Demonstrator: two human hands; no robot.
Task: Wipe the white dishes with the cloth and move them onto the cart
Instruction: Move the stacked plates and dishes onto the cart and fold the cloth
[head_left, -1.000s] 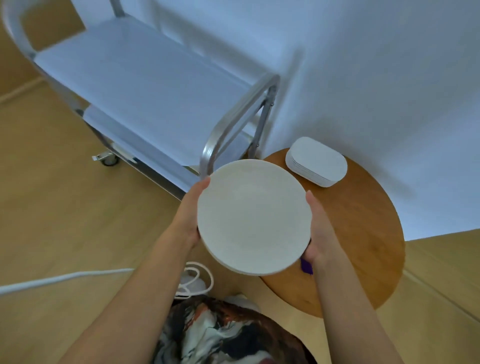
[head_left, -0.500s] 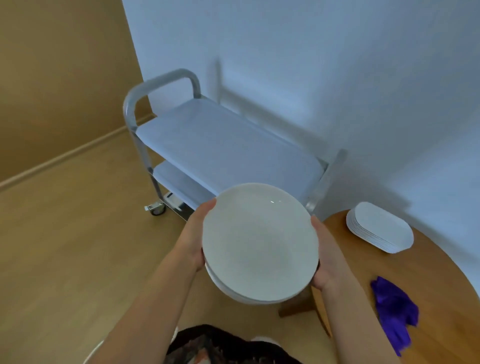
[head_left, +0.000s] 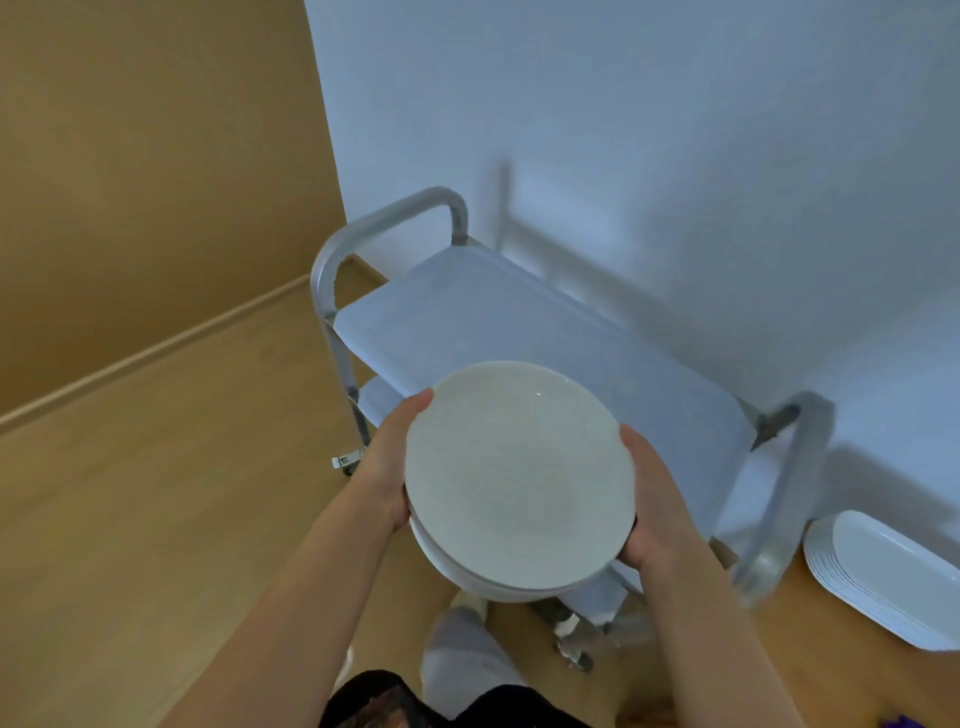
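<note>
Wooden floor (head_left: 156, 493), cart (head_left: 519, 322) ahead, left hand (head_left: 387, 467) and right hand (head_left: 652, 509) grip stacked plates (head_left: 519, 478) at opposite rims

- round plates (head_left: 519, 475): plain white
- cart (head_left: 545, 332): pale grey shelves, silver frame
- oblong dishes (head_left: 893, 577): white
- floor (head_left: 156, 493): tan wood
- wall (head_left: 649, 130): pale blue-white

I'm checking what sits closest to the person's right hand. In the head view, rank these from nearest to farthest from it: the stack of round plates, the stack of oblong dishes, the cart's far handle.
1. Stack of round plates: held in the right hand.
2. Stack of oblong dishes: on the table, to the right.
3. Cart's far handle: up and left, by the wall.
</note>
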